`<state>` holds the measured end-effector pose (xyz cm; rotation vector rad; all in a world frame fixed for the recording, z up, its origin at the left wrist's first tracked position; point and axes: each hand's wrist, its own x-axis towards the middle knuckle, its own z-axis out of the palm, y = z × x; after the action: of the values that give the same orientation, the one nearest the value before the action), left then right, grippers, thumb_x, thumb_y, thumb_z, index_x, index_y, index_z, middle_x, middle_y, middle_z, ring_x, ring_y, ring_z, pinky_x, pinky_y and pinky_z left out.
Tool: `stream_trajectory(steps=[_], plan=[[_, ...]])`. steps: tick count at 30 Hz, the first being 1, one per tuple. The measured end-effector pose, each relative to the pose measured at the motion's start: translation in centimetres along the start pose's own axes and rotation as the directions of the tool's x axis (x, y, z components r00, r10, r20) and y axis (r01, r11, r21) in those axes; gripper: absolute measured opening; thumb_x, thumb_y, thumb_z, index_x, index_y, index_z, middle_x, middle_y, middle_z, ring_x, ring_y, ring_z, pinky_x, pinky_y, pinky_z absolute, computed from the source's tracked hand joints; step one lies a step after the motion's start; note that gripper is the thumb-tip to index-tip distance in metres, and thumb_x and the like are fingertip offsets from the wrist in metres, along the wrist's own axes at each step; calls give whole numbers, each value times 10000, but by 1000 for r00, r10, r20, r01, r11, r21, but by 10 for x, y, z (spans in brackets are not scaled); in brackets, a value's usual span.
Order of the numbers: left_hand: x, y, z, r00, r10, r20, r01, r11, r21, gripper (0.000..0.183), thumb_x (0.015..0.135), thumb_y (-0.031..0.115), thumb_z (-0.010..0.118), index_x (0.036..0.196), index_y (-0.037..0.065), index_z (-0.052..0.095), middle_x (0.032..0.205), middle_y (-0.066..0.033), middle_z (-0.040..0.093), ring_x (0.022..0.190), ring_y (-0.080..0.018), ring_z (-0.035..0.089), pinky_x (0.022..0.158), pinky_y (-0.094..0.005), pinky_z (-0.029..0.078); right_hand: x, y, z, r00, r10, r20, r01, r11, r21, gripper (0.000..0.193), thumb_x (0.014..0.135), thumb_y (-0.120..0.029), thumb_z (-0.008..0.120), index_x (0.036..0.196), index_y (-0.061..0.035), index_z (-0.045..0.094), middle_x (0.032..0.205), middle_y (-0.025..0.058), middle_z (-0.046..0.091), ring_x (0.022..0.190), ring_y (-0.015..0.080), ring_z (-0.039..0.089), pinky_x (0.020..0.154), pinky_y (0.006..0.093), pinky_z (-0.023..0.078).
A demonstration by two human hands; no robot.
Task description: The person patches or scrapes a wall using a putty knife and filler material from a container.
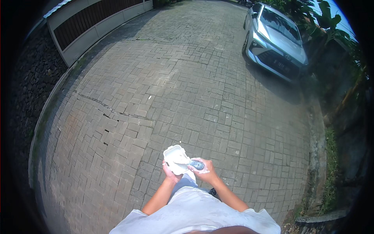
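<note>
My left hand [171, 172] is closed around the lower left side of a white, open tub [170, 155] with rounded corners, held in front of my body. White stuff lies inside it. A putty knife [196, 164] with a dark blue-grey handle, smeared white, is gripped in my right hand [206, 172]. Its blade points left into the tub, and the white stuff hides most of the blade's shape. White smears cover parts of my right hand's fingers and knuckles. Both hands are close together, with the tub between them.
I stand on a brick-paved lane [187, 85]. A silver car [274, 41] is parked at the far right, beside plants [329, 23]. A wall with a brown slatted gate [93, 19] runs along the far left. A kerb [317, 156] borders the right side.
</note>
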<state>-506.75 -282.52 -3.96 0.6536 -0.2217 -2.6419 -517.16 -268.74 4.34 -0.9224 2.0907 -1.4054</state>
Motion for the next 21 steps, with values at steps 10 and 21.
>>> stream_trajectory(steps=[10, 21], plan=[[278, 73, 132, 962, -255, 100, 227, 946, 230, 737, 907, 616, 269, 1412, 136, 508, 1290, -111, 625, 1160, -323, 616, 1000, -504, 491, 231, -8, -63, 921, -53, -386, 39, 998, -45, 346, 774, -148, 842, 1041, 13, 690, 850, 150, 736, 783, 198, 730, 705, 311, 560], [506, 85, 222, 994, -76, 81, 70, 995, 76, 693, 893, 580, 323, 1393, 145, 525, 1294, -116, 624, 1155, -327, 620, 995, -511, 500, 484, 93, -128, 954, -24, -298, 33, 999, 28, 346, 794, -114, 817, 1089, 19, 696, 873, 118, 732, 825, 141, 683, 763, 288, 540]])
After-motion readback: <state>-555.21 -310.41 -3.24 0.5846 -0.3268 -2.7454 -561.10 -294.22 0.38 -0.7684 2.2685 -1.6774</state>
